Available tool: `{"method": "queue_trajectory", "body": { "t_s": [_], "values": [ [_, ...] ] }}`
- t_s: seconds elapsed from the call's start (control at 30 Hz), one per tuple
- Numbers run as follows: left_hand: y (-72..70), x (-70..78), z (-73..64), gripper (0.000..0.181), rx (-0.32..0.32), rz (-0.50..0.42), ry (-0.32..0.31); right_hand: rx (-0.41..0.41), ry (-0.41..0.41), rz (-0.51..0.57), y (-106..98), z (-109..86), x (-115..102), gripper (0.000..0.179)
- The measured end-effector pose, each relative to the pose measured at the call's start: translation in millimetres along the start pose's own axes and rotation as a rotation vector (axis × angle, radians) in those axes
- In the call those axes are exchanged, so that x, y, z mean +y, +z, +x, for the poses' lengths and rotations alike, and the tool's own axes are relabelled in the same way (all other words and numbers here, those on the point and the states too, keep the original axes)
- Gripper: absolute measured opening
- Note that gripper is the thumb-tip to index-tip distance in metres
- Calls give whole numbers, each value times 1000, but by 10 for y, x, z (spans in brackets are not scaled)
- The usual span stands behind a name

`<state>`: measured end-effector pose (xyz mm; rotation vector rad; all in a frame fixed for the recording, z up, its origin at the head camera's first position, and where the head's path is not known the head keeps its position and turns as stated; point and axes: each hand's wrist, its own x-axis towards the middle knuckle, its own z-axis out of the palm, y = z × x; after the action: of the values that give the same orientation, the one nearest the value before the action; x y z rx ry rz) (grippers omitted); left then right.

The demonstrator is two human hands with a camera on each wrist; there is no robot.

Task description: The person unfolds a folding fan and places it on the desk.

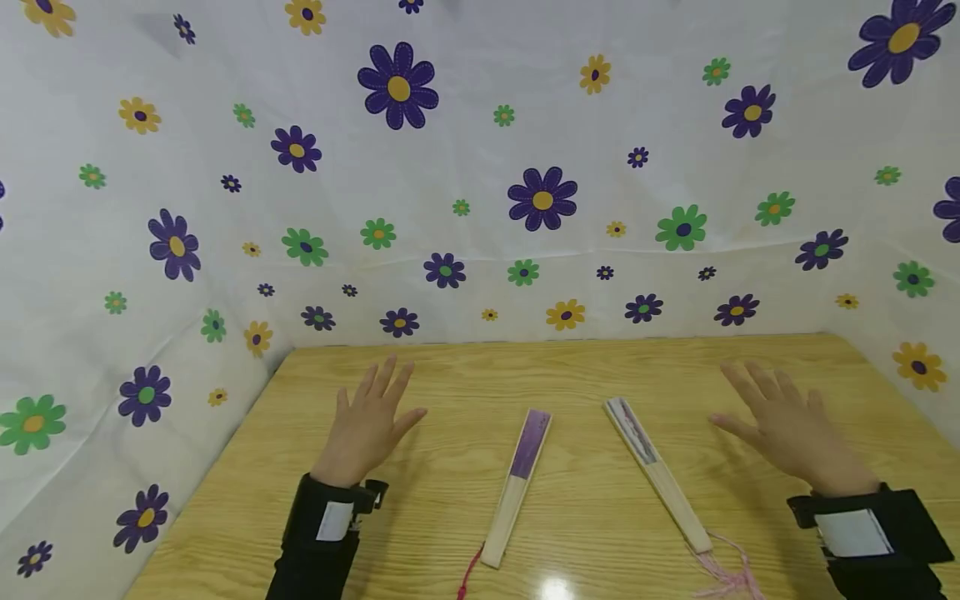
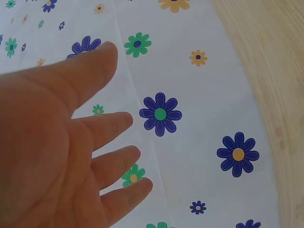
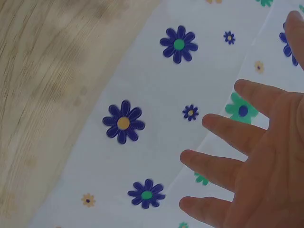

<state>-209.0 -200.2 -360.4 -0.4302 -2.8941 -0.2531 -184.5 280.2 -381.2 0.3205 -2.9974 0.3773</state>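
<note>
Two folded hand fans lie apart on the wooden table between the hands. The left one is a purple-topped folding fan [image 1: 517, 487] with pale wooden guards and a red cord at its lower end. To its right, a folding fan with a grey-and-white top [image 1: 660, 475] slants down to a pink tassel [image 1: 731, 575]. My left hand [image 1: 367, 429] is held out left of the purple fan, fingers straight and spread, touching neither fan. On the other side, my right hand [image 1: 791, 429] is likewise spread, right of the grey-and-white fan. Both wrist views show bare palms and fingers holding nothing.
The wooden table [image 1: 450, 375] reaches back to a white cloth [image 1: 465, 150] printed with purple, green and yellow flowers, which hangs behind and along both sides. Black wrist straps [image 1: 322, 512] sit on both forearms. A bright reflection shows near the front.
</note>
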Motion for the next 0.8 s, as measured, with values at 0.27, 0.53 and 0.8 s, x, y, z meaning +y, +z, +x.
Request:
{"method": "queue_trajectory", "body": {
  "t_s": [0.27,0.53,0.8],
  "values": [
    [-86,118,-44,66,-4,-7,22,67,-151,-72,178,15,-438,41],
    [-145,203,-71,68,12,20,40,-200,-32,34,432,-10,-688,39],
    [-180,274,-88,67,-9,25,45,-286,31,52,485,-31,-715,36]
  ]
}}
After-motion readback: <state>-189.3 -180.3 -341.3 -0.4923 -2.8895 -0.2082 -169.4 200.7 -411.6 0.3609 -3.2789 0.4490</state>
